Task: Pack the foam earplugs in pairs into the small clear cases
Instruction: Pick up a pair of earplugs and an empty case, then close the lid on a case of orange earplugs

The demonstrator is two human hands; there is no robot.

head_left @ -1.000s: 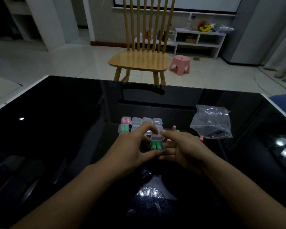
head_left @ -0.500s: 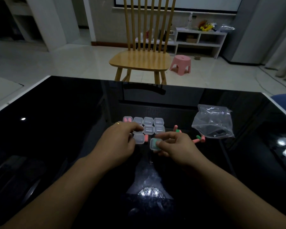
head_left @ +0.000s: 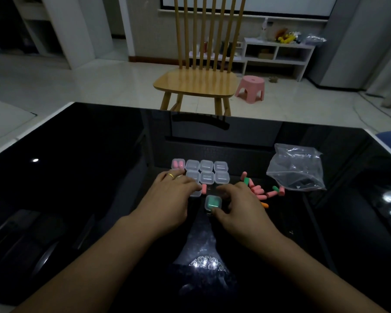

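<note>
While the right hand point(head_left: 239, 208) pinches a closed clear case with green earplugs point(head_left: 213, 202) between thumb and curled fingers, that case sits on the black table point(head_left: 77, 177) near the person, in front of the grid of clear cases point(head_left: 207, 173). At the grid's far left, one case holds pink earplugs point(head_left: 178, 164). The left hand point(head_left: 167, 197), fingers relaxed, rests over the grid's near-left cases beside one pink earplug point(head_left: 204, 189). Loose earplugs point(head_left: 260, 190) lie right, near a clear plastic bag point(head_left: 296, 168).
</note>
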